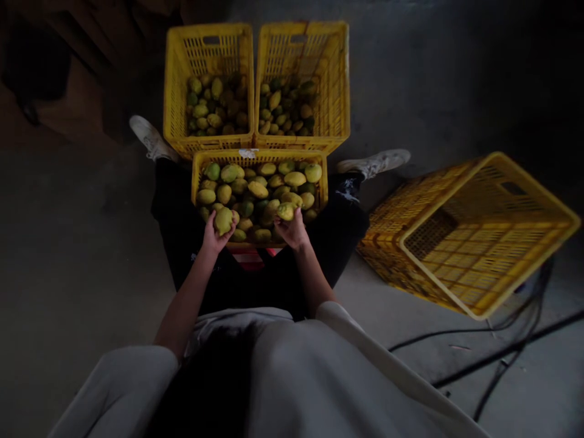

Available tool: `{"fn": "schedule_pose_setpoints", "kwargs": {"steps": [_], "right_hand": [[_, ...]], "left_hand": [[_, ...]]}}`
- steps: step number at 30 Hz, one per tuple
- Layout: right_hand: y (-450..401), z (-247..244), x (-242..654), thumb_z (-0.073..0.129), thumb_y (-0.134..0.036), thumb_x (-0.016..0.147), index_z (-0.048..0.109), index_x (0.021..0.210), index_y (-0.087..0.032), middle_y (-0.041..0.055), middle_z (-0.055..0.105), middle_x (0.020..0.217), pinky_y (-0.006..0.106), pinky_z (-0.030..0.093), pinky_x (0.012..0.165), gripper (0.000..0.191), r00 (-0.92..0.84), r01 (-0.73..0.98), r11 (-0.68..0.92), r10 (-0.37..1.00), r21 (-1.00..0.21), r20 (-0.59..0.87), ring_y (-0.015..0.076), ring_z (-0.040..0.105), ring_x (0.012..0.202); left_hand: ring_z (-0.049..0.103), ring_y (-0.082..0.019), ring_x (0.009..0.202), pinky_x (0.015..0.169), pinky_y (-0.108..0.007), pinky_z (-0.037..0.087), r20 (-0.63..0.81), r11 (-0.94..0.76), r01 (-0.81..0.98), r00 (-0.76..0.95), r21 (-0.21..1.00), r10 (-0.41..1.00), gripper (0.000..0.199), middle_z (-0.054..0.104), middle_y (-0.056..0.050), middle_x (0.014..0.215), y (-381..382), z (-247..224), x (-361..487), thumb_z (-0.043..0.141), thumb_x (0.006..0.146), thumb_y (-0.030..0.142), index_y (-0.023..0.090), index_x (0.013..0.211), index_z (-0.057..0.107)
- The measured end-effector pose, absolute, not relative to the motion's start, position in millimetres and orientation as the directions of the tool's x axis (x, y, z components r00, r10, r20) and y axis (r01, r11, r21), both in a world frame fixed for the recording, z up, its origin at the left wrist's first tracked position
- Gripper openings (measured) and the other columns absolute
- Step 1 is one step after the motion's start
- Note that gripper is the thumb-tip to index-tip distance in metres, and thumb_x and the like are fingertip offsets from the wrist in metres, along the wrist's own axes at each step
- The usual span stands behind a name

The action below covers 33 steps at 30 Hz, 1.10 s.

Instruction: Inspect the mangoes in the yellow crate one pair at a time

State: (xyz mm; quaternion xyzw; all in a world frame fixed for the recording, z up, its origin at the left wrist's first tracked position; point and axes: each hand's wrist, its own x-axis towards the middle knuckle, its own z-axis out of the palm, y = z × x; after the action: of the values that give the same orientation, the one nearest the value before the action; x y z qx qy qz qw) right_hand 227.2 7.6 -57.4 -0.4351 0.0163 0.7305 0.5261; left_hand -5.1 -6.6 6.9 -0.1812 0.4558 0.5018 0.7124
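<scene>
So the left hand (215, 237) is wrapped around one lemon (223, 221), and the right hand (293, 231) has a second lemon (286, 211) between thumb and fingers. Both are held over the near edge of a yellow crate (195, 182), with a pile of lemons (258, 190) right under and just beyond the hands. Two more crates, a left one (176, 85) and a right one (340, 85), sit past that, both with fruit in the bottom. Off to the right of the right hand there's a tilted crate (392, 240) near some cables (506, 351).

My two cents: grip loosely, fingertips not nails, and roll each lemon so every side gets a look. It's pretty dim, so tip them toward whatever light there is; I can't make out skin flaws from here. Set them down, don't drop them, they'd probably bruise.
</scene>
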Motion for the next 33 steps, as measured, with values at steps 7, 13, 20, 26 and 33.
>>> {"fn": "schedule_pose_setpoints", "kwargs": {"steps": [7, 13, 20, 26, 33], "right_hand": [[11.8, -56.9, 234.5, 0.046, -0.074, 0.099, 0.068, 0.097, -0.028, -0.0010, 0.067, 0.078, 0.029, 0.063, 0.077, 0.050, -0.068, -0.825, -0.397, 0.777, -0.402, -0.626, 0.0157, 0.066, 0.079], [6.1, -49.0, 237.0, 0.063, -0.058, 0.097, 0.068, 0.117, -0.031, -0.0006, 0.075, 0.102, 0.031, 0.064, 0.079, 0.034, -0.110, -0.779, -0.416, 0.827, -0.469, -0.551, 0.0173, 0.071, 0.093], [10.3, -60.7, 236.4, 0.057, -0.068, 0.098, 0.071, 0.099, -0.024, 0.0003, 0.074, 0.089, 0.022, 0.047, 0.052, 0.047, -0.134, -0.737, -0.492, 0.778, -0.463, -0.614, 0.0108, 0.056, 0.063], [4.7, -61.9, 234.3, 0.075, -0.056, 0.091, 0.070, 0.103, -0.025, -0.0026, 0.074, 0.091, 0.020, 0.054, 0.061, 0.033, -0.103, -0.708, -0.475, 0.802, -0.523, -0.588, 0.0110, 0.063, 0.072], [0.7, -55.5, 236.6, 0.080, -0.043, 0.085, 0.070, 0.104, -0.027, -0.0005, 0.078, 0.109, 0.034, 0.065, 0.092, 0.027, -0.155, -0.724, -0.488, 0.804, -0.488, -0.574, 0.0186, 0.073, 0.105]], "left_hand": [[0.075, -0.028, 0.103, 0.080, -0.040, 0.067, -0.831, 0.383, -0.884, -0.011, 0.267, 0.556, 0.032, 0.075, -0.011, 0.100, -7.5, -0.3, -2.9, 0.047, 0.095, 0.024, 0.017, 0.120, 0.067], [0.075, -0.027, 0.105, 0.076, -0.034, 0.067, -0.808, 0.330, -0.898, -0.045, 0.290, 0.588, 0.029, 0.076, -0.011, 0.106, -6.7, 1.2, -2.2, 0.053, 0.100, 0.029, 0.018, 0.122, 0.068], [0.075, -0.021, 0.097, 0.071, -0.025, 0.064, -0.813, 0.354, -0.886, -0.044, 0.300, 0.580, 0.033, 0.076, -0.011, 0.111, -5.4, 4.6, -1.3, 0.049, 0.107, 0.039, 0.019, 0.126, 0.069], [0.073, -0.017, 0.077, 0.055, -0.020, 0.056, -0.785, 0.376, -0.882, 0.011, 0.285, 0.620, 0.038, 0.075, -0.007, 0.090, -5.0, 3.8, -2.7, 0.044, 0.109, 0.047, 0.019, 0.113, 0.069], [0.064, -0.016, 0.065, 0.052, -0.025, 0.051, -0.767, 0.417, -0.869, 0.073, 0.264, 0.637, 0.046, 0.075, -0.011, 0.093, -7.6, 3.0, -5.3, 0.044, 0.105, 0.054, 0.015, 0.108, 0.069]]}}
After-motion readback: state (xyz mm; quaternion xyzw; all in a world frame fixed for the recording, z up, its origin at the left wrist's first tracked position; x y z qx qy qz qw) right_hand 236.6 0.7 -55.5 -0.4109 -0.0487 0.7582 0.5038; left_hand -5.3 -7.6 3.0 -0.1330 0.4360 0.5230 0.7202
